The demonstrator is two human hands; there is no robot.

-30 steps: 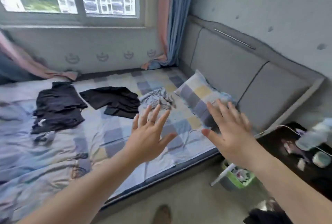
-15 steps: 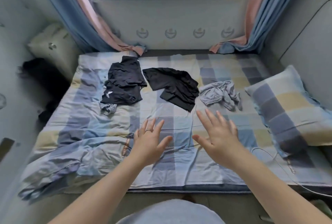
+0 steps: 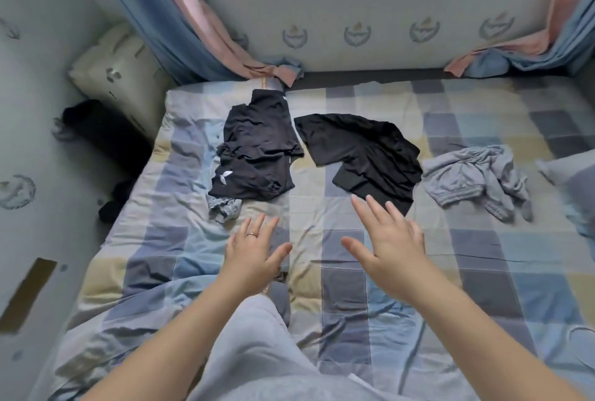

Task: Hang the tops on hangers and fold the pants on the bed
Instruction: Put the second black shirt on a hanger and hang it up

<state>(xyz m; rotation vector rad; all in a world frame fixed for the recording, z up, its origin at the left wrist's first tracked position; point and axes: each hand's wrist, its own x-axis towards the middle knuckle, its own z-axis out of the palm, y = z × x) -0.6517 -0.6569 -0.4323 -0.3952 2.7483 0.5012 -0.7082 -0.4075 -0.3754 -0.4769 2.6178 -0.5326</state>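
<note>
Both hands reach forward palms down over the bed sheet (image 3: 483, 275), fingers spread and holding nothing: the left hand (image 3: 254, 251) and the right hand (image 3: 391, 241), whose fingertips are near a black top (image 3: 363, 152). Another black top (image 3: 257, 156) bears a small white leaf-like logo. A crumpled grey garment (image 3: 476, 175), perhaps pants, lies further right. Pink-and-blue curtains (image 3: 206, 27) hang behind.

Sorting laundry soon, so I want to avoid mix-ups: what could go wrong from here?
The black logo-printed garment and the plain black crumpled garment lie close together; top and pants could be confused.
The small bunched grey cloth peeks from under the logo garment and might get dragged along.
</note>
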